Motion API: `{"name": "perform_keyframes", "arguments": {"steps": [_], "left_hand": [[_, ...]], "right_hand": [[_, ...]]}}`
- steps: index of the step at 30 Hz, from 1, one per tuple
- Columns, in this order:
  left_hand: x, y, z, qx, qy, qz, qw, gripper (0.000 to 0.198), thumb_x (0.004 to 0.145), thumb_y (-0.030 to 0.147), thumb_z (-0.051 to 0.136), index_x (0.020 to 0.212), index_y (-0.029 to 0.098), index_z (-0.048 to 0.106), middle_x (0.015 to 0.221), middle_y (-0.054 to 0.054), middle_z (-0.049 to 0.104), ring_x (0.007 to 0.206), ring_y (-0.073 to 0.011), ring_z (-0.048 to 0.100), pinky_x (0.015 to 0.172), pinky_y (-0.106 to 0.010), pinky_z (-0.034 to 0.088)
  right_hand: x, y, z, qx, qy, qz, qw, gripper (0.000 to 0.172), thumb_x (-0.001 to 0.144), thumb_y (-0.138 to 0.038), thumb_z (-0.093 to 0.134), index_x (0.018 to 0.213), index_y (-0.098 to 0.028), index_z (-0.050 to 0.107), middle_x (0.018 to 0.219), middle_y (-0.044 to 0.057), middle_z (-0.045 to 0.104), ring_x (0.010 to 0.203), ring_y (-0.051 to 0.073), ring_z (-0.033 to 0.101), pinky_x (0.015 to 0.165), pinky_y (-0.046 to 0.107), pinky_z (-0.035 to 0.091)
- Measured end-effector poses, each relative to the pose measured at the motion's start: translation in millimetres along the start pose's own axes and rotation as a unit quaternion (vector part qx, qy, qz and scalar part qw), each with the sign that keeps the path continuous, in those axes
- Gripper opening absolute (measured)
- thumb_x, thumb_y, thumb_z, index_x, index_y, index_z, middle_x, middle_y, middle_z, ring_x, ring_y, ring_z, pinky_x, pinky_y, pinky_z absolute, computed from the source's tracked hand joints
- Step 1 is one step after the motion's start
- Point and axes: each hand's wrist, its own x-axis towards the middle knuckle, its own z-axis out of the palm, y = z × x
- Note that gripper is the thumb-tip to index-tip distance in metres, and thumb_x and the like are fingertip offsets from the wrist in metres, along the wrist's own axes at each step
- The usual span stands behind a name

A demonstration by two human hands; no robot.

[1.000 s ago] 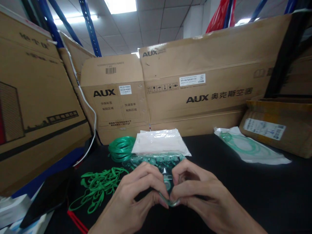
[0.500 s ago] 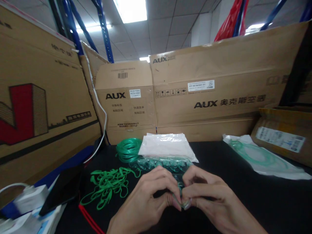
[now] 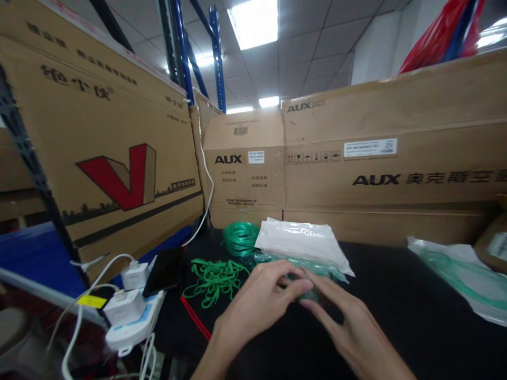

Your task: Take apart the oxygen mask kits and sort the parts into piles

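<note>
My left hand point(image 3: 269, 295) is bent over a small clear, greenish plastic piece point(image 3: 311, 294), its thumb stretched across towards the right. The fingers mostly cover the piece, so its kind cannot be made out. Close against it, my right hand point(image 3: 343, 309) has straight fingers, with the thumb apart and its tip near the piece. Just beyond both hands lies a row of clear green plastic parts point(image 3: 261, 257), partly under white plastic packets point(image 3: 301, 237). Left of my left hand is a tangled heap of green elastic cords point(image 3: 214, 279), with coiled green tubing point(image 3: 240, 237) behind it.
A white bag with green tubing point(image 3: 463, 274) lies to the right on the black table point(image 3: 380, 279). A dark phone point(image 3: 163, 272), a power strip point(image 3: 129, 327) with plugs and a red cord point(image 3: 195, 316) are at left. Cardboard walls point(image 3: 245, 184) surround the table's back and left.
The view has turned left, shifting everything rightward. My hands have gone from pinching the plastic piece low in front to a higher, flatter pose, with the right fingers straightened.
</note>
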Motion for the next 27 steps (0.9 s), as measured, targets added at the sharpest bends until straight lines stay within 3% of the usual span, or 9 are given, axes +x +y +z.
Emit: {"name": "perform_keyframes", "arguments": {"steps": [4, 7, 9, 12, 16, 19, 22, 25, 27], "left_hand": [[-9, -12, -45.8, 0.208, 0.089, -0.065, 0.972, 0.03, 0.094, 0.047, 0.056, 0.099, 0.024, 0.074, 0.1, -0.005, 0.075, 0.094, -0.023, 0.069, 0.083, -0.03, 0.049], [-23, -33, -84.2, 0.359, 0.135, -0.217, 0.897, 0.038, 0.093, 0.054, 0.05, 0.088, 0.024, 0.074, 0.091, -0.008, 0.076, 0.09, -0.0299, 0.07, 0.078, -0.035, 0.047], [-31, -49, -102.2, 0.394, 0.114, -0.308, 0.858, 0.047, 0.089, 0.063, 0.049, 0.084, 0.025, 0.075, 0.091, -0.012, 0.077, 0.093, -0.0357, 0.07, 0.076, -0.038, 0.045], [-36, -69, -113.2, 0.362, 0.048, -0.362, 0.857, 0.049, 0.081, 0.067, 0.056, 0.076, 0.023, 0.076, 0.086, -0.014, 0.077, 0.089, -0.0369, 0.071, 0.071, -0.037, 0.045], [-30, -76, -109.0, 0.342, 0.028, -0.333, 0.878, 0.029, 0.08, 0.05, 0.064, 0.079, 0.024, 0.078, 0.084, -0.008, 0.078, 0.085, -0.0291, 0.072, 0.068, -0.031, 0.045], [-22, -69, -104.0, 0.344, 0.052, -0.286, 0.893, 0.031, 0.085, 0.051, 0.059, 0.089, 0.026, 0.077, 0.09, -0.005, 0.078, 0.089, -0.0262, 0.07, 0.073, -0.029, 0.045], [-13, -57, -103.4, 0.334, 0.154, -0.204, 0.907, 0.039, 0.084, 0.059, 0.058, 0.087, 0.025, 0.077, 0.093, -0.005, 0.077, 0.085, -0.0253, 0.069, 0.075, -0.03, 0.046], [0, -41, -108.1, 0.315, 0.289, -0.148, 0.892, 0.042, 0.082, 0.06, 0.062, 0.087, 0.021, 0.077, 0.096, -0.007, 0.076, 0.081, -0.0235, 0.068, 0.075, -0.03, 0.047], [12, -29, -110.8, 0.278, 0.33, -0.128, 0.893, 0.044, 0.081, 0.061, 0.063, 0.09, 0.02, 0.077, 0.088, -0.006, 0.076, 0.075, -0.0216, 0.067, 0.07, -0.029, 0.047]], "right_hand": [[-8, 13, -11, -0.09, -0.044, 0.015, 0.995, 0.043, 0.093, -0.029, 0.058, 0.136, -0.026, 0.063, 0.126, 0.009, 0.07, 0.107, 0.025, 0.071, 0.088, 0.035, 0.06], [-19, 24, -19, -0.161, -0.064, 0.033, 0.984, 0.041, 0.09, -0.034, 0.061, 0.13, -0.028, 0.067, 0.123, 0.009, 0.072, 0.106, 0.028, 0.072, 0.089, 0.038, 0.06], [-24, 26, -21, -0.187, -0.09, 0.048, 0.977, 0.04, 0.09, -0.035, 0.06, 0.128, -0.027, 0.069, 0.123, 0.011, 0.072, 0.106, 0.03, 0.072, 0.088, 0.039, 0.061], [-25, 20, -24, -0.193, -0.107, 0.05, 0.974, 0.04, 0.091, -0.031, 0.059, 0.129, -0.025, 0.068, 0.127, 0.013, 0.07, 0.11, 0.031, 0.07, 0.091, 0.042, 0.06], [-21, 8, -31, -0.177, -0.111, 0.042, 0.977, 0.039, 0.092, -0.029, 0.057, 0.131, -0.025, 0.067, 0.129, 0.012, 0.069, 0.111, 0.029, 0.07, 0.092, 0.041, 0.059], [-19, 5, -35, -0.175, -0.121, 0.059, 0.975, 0.04, 0.092, -0.03, 0.059, 0.131, -0.025, 0.067, 0.13, 0.012, 0.068, 0.114, 0.028, 0.069, 0.094, 0.04, 0.057], [-21, 8, -39, -0.176, -0.122, 0.081, 0.973, 0.042, 0.091, -0.032, 0.06, 0.132, -0.023, 0.066, 0.133, 0.013, 0.067, 0.12, 0.031, 0.065, 0.099, 0.043, 0.054], [-22, 10, -43, -0.165, -0.12, 0.077, 0.976, 0.042, 0.093, -0.032, 0.058, 0.133, -0.022, 0.065, 0.132, 0.014, 0.067, 0.116, 0.031, 0.067, 0.097, 0.042, 0.055], [-22, 10, -47, -0.162, -0.121, 0.077, 0.976, 0.042, 0.093, -0.032, 0.058, 0.133, -0.023, 0.065, 0.132, 0.013, 0.067, 0.115, 0.029, 0.067, 0.097, 0.041, 0.055]]}}
